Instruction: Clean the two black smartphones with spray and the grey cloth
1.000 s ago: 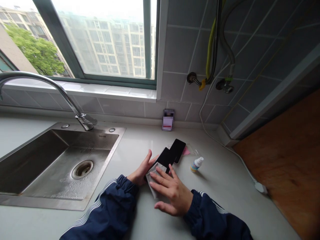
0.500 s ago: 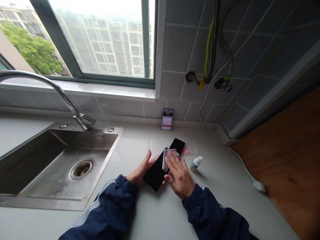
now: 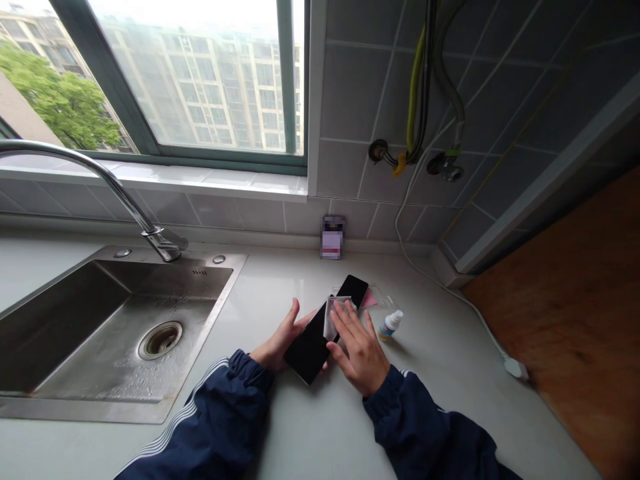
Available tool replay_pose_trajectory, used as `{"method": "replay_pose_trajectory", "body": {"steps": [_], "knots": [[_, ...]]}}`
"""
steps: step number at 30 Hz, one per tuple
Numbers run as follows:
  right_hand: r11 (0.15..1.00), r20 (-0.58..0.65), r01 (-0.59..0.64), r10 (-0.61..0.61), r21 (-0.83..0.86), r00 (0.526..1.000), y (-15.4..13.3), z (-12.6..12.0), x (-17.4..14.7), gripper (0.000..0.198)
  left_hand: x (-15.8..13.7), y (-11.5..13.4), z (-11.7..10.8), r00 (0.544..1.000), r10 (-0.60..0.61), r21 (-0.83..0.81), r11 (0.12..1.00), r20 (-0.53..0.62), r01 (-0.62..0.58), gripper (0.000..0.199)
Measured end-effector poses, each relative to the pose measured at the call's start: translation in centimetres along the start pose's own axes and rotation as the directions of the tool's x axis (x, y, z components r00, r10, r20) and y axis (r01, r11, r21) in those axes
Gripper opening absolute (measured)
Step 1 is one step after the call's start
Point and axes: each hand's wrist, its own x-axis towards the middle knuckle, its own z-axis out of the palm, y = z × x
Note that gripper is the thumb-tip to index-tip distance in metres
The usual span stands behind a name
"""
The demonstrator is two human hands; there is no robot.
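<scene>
My left hand (image 3: 280,345) is wrapped round the edges of a black smartphone (image 3: 306,353), its thumb raised and some fingertips showing at the far side. On the phone's upper part lies a thin whitish wiping cloth (image 3: 331,323). My right hand (image 3: 357,347) rests on that cloth with its fingers flat and stretched, the thumb apart near the phone's edge. Just beyond, a second black phone (image 3: 354,288) lies on the counter, partly covered by the cloth and my fingers. To the right of my right hand stands a small white-capped spray bottle (image 3: 390,325).
A pink piece (image 3: 369,297) and a clear plastic item (image 3: 384,297) lie behind the bottle. A blurred-out card or device (image 3: 333,238) leans on the tiled wall. The steel sink (image 3: 173,400) and faucet (image 3: 163,243) are at left, a white cable with plug (image 3: 515,367) at right.
The whole view has shifted slightly. My right hand and the cloth have barely moved over the phone, and my left hand keeps its hold.
</scene>
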Motion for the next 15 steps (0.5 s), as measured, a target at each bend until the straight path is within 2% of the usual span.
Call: {"method": "replay_pose_trajectory", "body": {"steps": [1, 3, 5, 7, 9, 11, 13, 15], "knots": [[1.0, 0.002, 0.014, -0.014, 0.003, 1.0, -0.2, 0.0, -0.1, 0.06, 0.0, -0.1, 0.0, 1.0, 0.008, 0.006, 1.0, -0.02, -0.008, 0.09], [0.992, 0.042, 0.125, -0.126, 0.026, 0.991, -1.2, 0.0, -0.3, 0.064, 0.1, -0.2, -0.1, 0.994, 0.04, 0.015, 0.999, -0.101, -0.039, 0.091], [0.962, 0.099, 0.264, -0.269, 0.064, 0.958, -2.3, -0.1, -0.6, 0.068, 0.2, -0.2, -0.2, 0.981, 0.055, 0.02, 0.998, -0.184, -0.053, 0.092], [0.938, 0.125, 0.334, -0.343, 0.088, 0.931, -2.7, -0.2, -0.8, 0.068, 0.2, -0.2, -0.3, 0.973, 0.052, 0.016, 0.999, -0.224, -0.049, 0.092], [0.954, 0.103, 0.291, -0.297, 0.072, 0.949, -2.3, -0.3, -0.6, 0.063, 0.2, -0.1, -0.3, 0.98, 0.066, 0.005, 0.998, -0.188, -0.066, 0.092], [0.987, 0.048, 0.16, -0.161, 0.034, 0.986, -1.3, -0.3, -0.3, 0.058, 0.2, 0.0, -0.2, 0.993, 0.065, -0.017, 0.998, -0.101, -0.067, 0.09], [0.999, 0.004, 0.049, -0.049, 0.008, 0.999, -0.5, -0.2, -0.1, 0.058, 0.1, 0.0, 0.0, 0.998, 0.05, -0.033, 0.998, -0.023, -0.051, 0.088], [0.999, 0.0, 0.038, -0.038, 0.001, 0.999, -0.3, -0.2, 0.0, 0.059, 0.2, 0.0, 0.1, 0.999, 0.054, -0.031, 0.998, -0.003, -0.054, 0.086]]}}
